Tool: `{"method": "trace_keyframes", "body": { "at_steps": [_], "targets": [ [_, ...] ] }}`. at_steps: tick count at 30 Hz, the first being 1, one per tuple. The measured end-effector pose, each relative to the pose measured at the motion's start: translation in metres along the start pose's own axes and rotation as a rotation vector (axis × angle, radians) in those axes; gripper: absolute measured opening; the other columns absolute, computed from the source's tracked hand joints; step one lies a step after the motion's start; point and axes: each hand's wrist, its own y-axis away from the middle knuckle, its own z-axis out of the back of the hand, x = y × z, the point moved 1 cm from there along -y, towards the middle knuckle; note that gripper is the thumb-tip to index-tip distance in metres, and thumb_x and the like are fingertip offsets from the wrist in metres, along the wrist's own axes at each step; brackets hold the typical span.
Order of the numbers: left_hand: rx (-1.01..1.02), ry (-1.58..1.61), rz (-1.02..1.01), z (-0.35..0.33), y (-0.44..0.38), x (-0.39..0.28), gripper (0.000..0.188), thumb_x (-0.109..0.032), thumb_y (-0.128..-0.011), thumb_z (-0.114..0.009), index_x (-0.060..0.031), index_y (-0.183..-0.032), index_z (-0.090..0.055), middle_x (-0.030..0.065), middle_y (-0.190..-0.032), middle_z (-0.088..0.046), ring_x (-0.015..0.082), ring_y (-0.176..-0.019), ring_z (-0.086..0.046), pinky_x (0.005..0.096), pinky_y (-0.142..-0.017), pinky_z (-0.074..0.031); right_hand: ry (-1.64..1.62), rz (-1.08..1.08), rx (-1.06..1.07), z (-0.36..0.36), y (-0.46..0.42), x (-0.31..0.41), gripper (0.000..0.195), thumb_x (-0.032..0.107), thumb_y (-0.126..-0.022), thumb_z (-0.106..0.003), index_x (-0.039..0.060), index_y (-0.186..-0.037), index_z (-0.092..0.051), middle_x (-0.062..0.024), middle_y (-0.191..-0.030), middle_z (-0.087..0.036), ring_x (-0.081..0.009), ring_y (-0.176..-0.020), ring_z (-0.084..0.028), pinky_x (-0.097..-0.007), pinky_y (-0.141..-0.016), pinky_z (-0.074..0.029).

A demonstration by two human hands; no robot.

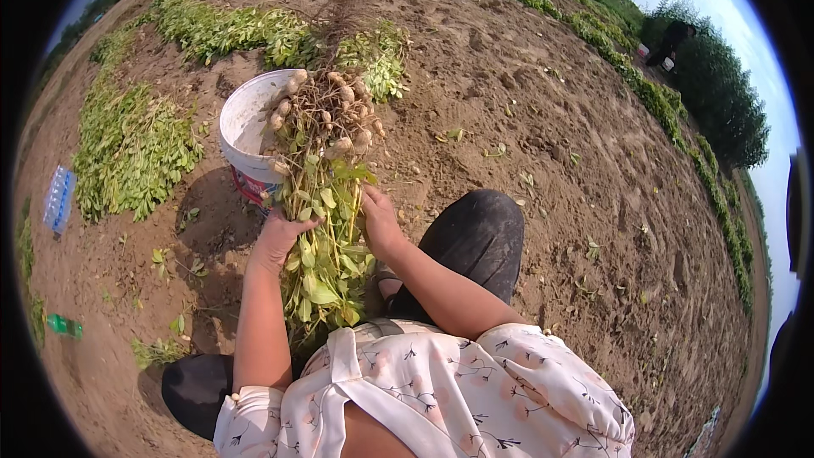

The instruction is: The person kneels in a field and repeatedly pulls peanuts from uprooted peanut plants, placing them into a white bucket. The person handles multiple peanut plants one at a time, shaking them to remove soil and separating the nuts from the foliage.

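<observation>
A bundle of peanut plants (324, 254) lies between my arms, leaves towards my body and roots pointing away. Clusters of soil-dusted peanut pods (346, 94) hang among the roots at its far end. My left hand (283, 235) grips the stems from the left, thumb laid across them. On the other side my right hand (380, 219) holds the bundle, its fingers partly hidden behind leaves. A white plastic bucket (245, 121) stands just beyond my left hand, and the pods overlap its right rim. Its visible inner wall is smeared with soil; the bottom is hidden.
Heaps of pulled plants (133, 152) lie to the left, with more plants (235, 32) behind the bucket. A clear plastic bottle pack (59, 199) and a green bottle (64, 326) rest at far left. Another person (671, 44) is by a bush (718, 89), far right.
</observation>
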Motion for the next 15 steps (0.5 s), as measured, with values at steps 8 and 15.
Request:
{"method": "trace_keyframes", "body": {
  "at_steps": [8, 15],
  "targets": [
    [-0.037, -0.022, -0.013, 0.006, -0.003, 0.002, 0.051, 0.006, -0.077, -0.07, -0.0016, -0.126, -0.058, 0.0072, -0.118, -0.065, 0.0206, -0.105, -0.064, 0.0383, -0.095, -0.055, -0.063, -0.069, 0.088, -0.013, 0.01, 0.005, 0.076, 0.062, -0.098, -0.044, 0.002, -0.144, -0.04, -0.0097, -0.141, -0.05, -0.0199, -0.126, -0.05, -0.0365, -0.106, -0.042],
    [-0.091, -0.142, -0.12, 0.0, -0.007, -0.005, 0.042, -0.002, -0.079, -0.071, -0.0008, -0.12, -0.061, 0.0064, -0.113, -0.068, 0.0185, -0.101, -0.064, 0.0346, -0.092, -0.051, 0.203, 0.033, 0.225, 0.007, -0.002, -0.017, 0.087, 0.065, -0.093, -0.053, 0.0002, -0.147, -0.034, -0.0134, -0.143, -0.047, -0.0249, -0.129, -0.046, -0.0367, -0.11, -0.035]
  ]
}}
